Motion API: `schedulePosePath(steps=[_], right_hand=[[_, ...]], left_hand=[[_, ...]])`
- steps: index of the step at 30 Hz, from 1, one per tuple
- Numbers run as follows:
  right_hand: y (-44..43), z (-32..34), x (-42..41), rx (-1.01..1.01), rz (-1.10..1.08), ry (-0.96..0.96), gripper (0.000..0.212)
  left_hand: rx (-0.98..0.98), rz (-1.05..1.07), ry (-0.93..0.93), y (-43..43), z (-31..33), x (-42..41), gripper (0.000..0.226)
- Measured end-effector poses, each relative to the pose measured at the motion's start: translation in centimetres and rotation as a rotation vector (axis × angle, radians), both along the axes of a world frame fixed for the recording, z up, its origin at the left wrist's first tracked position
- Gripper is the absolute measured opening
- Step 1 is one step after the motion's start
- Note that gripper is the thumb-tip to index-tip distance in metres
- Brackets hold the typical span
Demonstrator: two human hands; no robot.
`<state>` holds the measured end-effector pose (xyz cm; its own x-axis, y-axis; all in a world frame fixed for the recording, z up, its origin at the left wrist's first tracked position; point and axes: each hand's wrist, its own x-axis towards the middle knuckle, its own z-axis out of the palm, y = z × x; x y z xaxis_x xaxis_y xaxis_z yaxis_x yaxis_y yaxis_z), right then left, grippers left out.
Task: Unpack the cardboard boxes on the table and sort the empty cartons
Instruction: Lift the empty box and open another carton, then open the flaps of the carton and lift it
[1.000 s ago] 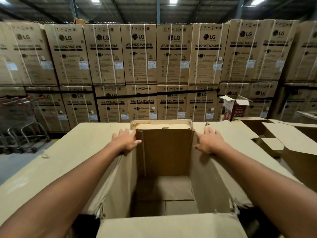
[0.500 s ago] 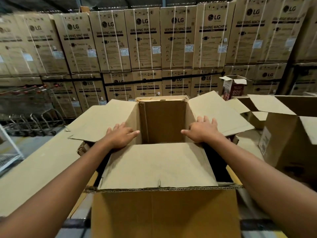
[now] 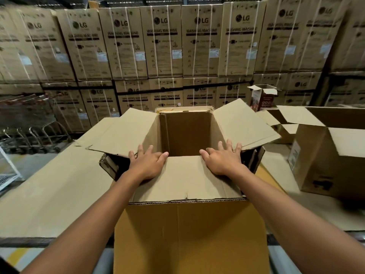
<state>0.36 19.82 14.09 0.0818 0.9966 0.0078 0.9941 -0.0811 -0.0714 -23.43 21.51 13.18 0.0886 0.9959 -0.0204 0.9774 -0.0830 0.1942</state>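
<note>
Dead centre, from 6 to 12 o'clock: the open carton [image 3: 185,234], upright, front wall crossing in front of the near edge of the table [image 3: 29,238]. Presses the left hand [image 3: 147,165] and the right hand [image 3: 223,161] palm-down on the near flap [image 3: 187,180], fingers straight and spread, thumbs lying inward along that flap's far edge. Fingertips up against the near edges of the left flap [image 3: 126,133] at 10 o'clock and the right flap [image 3: 243,125] at 2 o'clock, both splayed outward with corners overhanging; dark shapes under each, too dim to identify. At 9 o'clock, a flat cardboard sheet [image 3: 55,184] just beside the carton, bare out to its edges. At 3 o'clock, a second open carton [image 3: 325,165], apart from the first, a strip of bare surface between. At 1 o'clock, a small dark-red printed box [image 3: 263,98], top flaps up. Across 12 o'clock, a wall of stacked washing-machine cartons [image 3: 162,42]; at 10 o'clock, nested trolleys [image 3: 35,135] on the floor. Against a second ago: hands off the side flaps and down onto the near flap, carton floor no longer in sight. Against half a second ago: much the same hold.
</note>
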Motion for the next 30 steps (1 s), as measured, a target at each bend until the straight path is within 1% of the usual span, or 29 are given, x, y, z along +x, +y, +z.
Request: schedulePosePath(steps=[5, 9, 12, 16, 18, 21, 24, 27, 30], right_hand=[[-1.6, 0.5, -0.8, -0.017, -0.029, 0.021, 0.067], [-4.2, 0.8, -1.3, -0.056, -0.008, 0.109, 0.063], [-6.8, 0.6, -1.6, -0.076, -0.005, 0.171, 0.064], [-9.7, 0.3, -1.0, -0.088, 0.009, 0.177, 0.070], [-11.4, 0.1, -0.5, -0.067, 0.018, 0.187, 0.069], [-15.0, -0.6, 0.1, 0.057, 0.025, 0.186, 0.067], [-19.1, -2.2, 1.3, 0.273, -0.005, 0.282, 0.067], [-23.2, -4.2, 3.4, 0.456, -0.050, 0.379, 0.071], [-27.9, -6.2, 6.6, 0.598, -0.142, 0.418, 0.069]], left_hand=[[-0.020, -0.020, 0.002, -0.6, 0.3, -0.4, 0.061], [-0.025, -0.059, 0.002, -1.4, 0.8, -0.8, 0.064], [0.019, -0.143, 0.012, -2.4, 0.5, -0.7, 0.065], [0.050, -0.280, 0.047, -4.3, 0.7, 0.8, 0.065], [0.056, -0.357, 0.017, -5.5, 0.7, 2.0, 0.062], [0.110, -0.473, -0.014, -8.0, 0.4, 4.1, 0.057], [0.261, -0.596, -0.009, -10.7, -0.3, 6.4, 0.062], [0.424, -0.728, -0.167, -13.9, -1.5, 9.0, 0.060], [0.478, -0.795, -0.318, -17.7, -3.1, 12.4, 0.058]])
